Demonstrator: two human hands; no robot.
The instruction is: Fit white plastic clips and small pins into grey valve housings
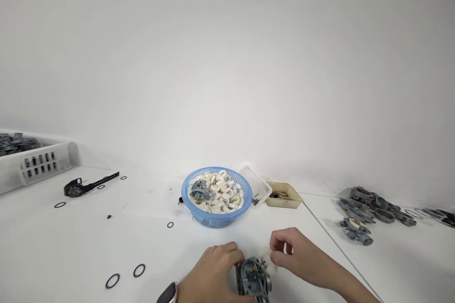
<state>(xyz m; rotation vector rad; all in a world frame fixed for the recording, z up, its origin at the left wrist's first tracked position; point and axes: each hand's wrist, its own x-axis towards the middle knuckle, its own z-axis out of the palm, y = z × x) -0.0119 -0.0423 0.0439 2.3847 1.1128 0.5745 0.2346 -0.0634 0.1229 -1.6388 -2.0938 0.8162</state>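
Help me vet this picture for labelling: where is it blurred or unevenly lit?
Head view: the plain white wall is bright in the middle, dimming toward the upper corners; head view: the off-white curved part beside the right hand looks smeared; head view: the piled grey metal parts look soft, perhaps lens-stretched.

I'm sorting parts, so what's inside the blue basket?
The blue basket holds many off-white ring-shaped pieces, with a grey part lying on top toward the left. Whatever lies beneath that top layer is covered.
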